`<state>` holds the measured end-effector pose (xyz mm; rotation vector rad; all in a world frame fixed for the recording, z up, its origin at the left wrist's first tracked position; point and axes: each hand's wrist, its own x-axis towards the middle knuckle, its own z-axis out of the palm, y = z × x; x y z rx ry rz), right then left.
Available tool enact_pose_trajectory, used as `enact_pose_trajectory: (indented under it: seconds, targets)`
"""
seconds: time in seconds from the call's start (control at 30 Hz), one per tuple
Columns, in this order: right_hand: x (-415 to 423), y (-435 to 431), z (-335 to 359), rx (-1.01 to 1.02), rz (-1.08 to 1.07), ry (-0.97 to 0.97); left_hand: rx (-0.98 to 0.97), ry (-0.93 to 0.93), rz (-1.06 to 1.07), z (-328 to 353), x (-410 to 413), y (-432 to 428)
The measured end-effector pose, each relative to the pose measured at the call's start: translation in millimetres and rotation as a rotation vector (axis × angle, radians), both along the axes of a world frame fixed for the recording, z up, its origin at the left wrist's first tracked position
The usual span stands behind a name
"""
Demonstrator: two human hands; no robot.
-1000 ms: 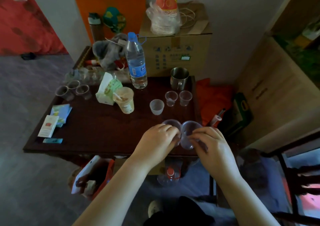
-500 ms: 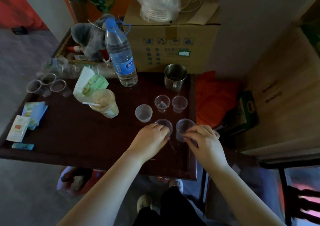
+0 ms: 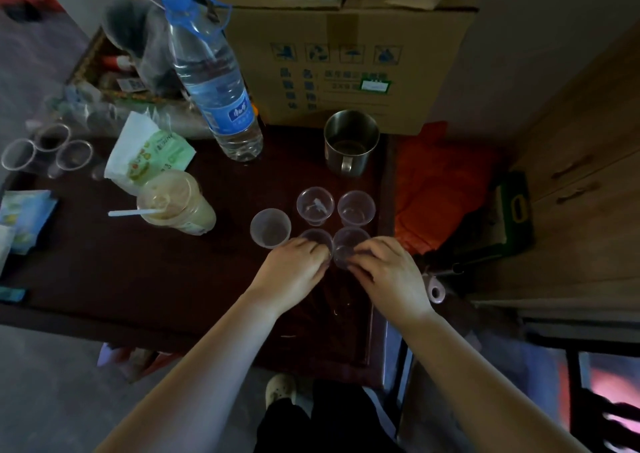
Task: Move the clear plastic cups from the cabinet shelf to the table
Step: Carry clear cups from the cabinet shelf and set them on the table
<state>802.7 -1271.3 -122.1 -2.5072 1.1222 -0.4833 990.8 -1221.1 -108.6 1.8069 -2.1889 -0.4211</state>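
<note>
Fingers [image 3: 320, 252] of the left hand [image 3: 294, 276] are curling around the near side of one clear plastic cup [image 3: 317, 237], and those of the right hand [image 3: 388, 272] are closing on a second cup [image 3: 348, 244] just beside it. Both cups appear to be standing on the dark table [image 3: 138, 279] near its right edge, though I cannot tell whether their bases are fully down yet.

Judging by this, the step in hand is setting the pair down, and doing it well means lowering each cup straight, letting the base settle flat, then easing the fingers outward rather than upward so the light plastic is not dragged over. The two held cups are almost touching, and three more clear cups [image 3: 315, 206] are sitting just behind them, so the hands should be drawing back toward the body, not forward.

Both forearms are reaching in from the near edge and converging, wrists low, palms facing down and knuckles up over the cups.
</note>
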Motion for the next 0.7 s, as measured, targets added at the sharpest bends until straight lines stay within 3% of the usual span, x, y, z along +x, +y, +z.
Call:
enact_pose_trajectory:
  seconds: [0.7]
  targets:
    - [10,3,-17,-0.043,-0.047,0.061,0.001,0.032,0.018,-19,3,-6]
